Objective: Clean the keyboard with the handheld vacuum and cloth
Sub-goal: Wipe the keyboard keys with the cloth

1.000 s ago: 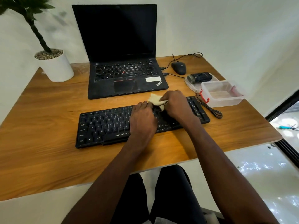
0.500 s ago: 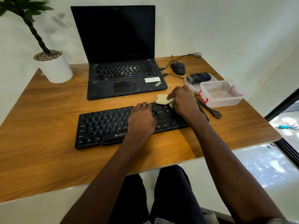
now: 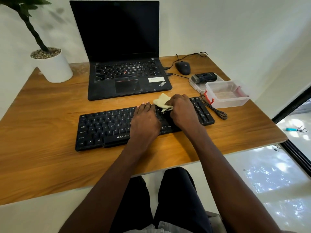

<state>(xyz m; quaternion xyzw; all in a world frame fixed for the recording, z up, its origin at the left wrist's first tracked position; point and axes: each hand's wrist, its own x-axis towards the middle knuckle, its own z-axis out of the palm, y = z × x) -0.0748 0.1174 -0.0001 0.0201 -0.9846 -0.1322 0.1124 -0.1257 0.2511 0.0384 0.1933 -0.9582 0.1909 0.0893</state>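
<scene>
Keyboard (image 3: 107, 126) lies left-right; right hand (image 3: 183, 111) grips cloth (image 3: 162, 102) (left hand (image 3: 144, 121) flat).

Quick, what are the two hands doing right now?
Left hand: open, fingers flat on the keyboard.
Right hand: holding the cloth against the keyboard.

Right hand (image 3: 182, 110) and cloth (image 3: 162, 102) back leftward.
</scene>
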